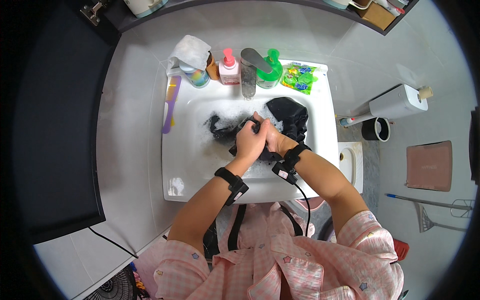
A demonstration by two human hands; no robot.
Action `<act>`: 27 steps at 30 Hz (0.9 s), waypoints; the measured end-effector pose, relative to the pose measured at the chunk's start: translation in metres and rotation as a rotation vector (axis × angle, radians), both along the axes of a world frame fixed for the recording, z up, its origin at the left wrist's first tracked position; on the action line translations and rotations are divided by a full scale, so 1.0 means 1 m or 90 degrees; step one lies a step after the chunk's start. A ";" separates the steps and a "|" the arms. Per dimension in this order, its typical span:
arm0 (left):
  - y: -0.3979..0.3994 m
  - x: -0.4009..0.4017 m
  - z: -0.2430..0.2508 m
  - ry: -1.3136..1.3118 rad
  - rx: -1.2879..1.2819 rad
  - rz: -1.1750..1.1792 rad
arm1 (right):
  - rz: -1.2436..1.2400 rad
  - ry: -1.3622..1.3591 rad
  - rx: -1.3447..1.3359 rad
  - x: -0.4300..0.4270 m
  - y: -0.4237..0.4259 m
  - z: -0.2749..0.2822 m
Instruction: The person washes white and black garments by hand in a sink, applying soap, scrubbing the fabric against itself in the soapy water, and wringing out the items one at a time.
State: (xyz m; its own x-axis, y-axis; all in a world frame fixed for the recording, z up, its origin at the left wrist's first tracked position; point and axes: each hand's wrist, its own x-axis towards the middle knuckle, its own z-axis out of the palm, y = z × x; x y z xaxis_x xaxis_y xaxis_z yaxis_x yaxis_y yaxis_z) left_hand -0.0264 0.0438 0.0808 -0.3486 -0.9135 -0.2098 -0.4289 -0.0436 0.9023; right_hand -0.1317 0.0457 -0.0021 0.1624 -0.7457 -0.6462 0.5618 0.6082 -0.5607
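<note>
Soapy water partly fills a white washbasin (249, 193) in front of me. Black wet fabric (290, 116) lies at the basin's right side, with more of it under my hands and a dark piece in the suds to their left. My left hand (250, 140) and my right hand (275, 137) press together over the middle, shut on a bunched part of the black cloth. Much of what they grip is hidden between the palms. Each wrist wears a black strap with a small device. A grey faucet (248, 78) stands just behind the water.
Along the basin's back edge stand a pink pump bottle (229, 71), a green pump bottle (269, 75), a colourful can (197, 77) under a white cloth and a green packet (299, 78). A purple comb (171, 105) lies on the left rim. A dark cabinet door hangs at left.
</note>
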 end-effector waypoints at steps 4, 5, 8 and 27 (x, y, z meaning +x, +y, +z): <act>-0.002 -0.004 -0.012 -0.115 -0.116 0.051 | -0.062 0.085 -0.037 0.019 0.008 0.032; -0.002 -0.006 -0.014 -0.117 -0.114 0.052 | -0.061 0.084 -0.035 0.018 0.007 0.039; -0.008 -0.018 -0.010 -0.105 -0.139 0.053 | -0.042 0.102 0.016 0.005 0.006 0.043; -0.054 0.041 -0.058 -0.606 -0.164 -0.365 | 0.633 0.991 -0.082 -0.023 0.014 0.019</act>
